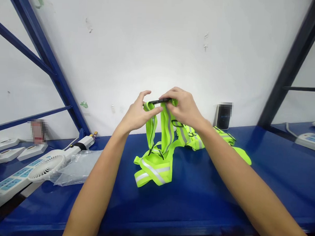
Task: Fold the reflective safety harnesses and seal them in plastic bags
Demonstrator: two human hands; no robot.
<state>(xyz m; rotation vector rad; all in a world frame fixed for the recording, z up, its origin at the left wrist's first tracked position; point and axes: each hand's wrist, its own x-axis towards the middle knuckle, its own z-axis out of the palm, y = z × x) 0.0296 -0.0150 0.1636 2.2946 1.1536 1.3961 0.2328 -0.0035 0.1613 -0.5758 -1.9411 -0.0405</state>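
Observation:
A neon yellow-green reflective vest made of straps with silver stripes hangs partly from my hands, and the rest lies on the blue table. Its black plastic buckle is held up between my two hands. On the left, my left hand grips the strap at one end of the buckle, index finger raised and thumb stretched across the front. My right hand is closed on the buckle's other end, pinching it with the strap beneath. Black adjuster clips show lower on the straps; more of the vest lies behind my right forearm.
On the blue table at left lie a long power strip, a small white fan and a clear plastic bag. A dark box-shaped device stands against the wall. Blue metal posts frame the sides. Part of another person's hand shows at far left.

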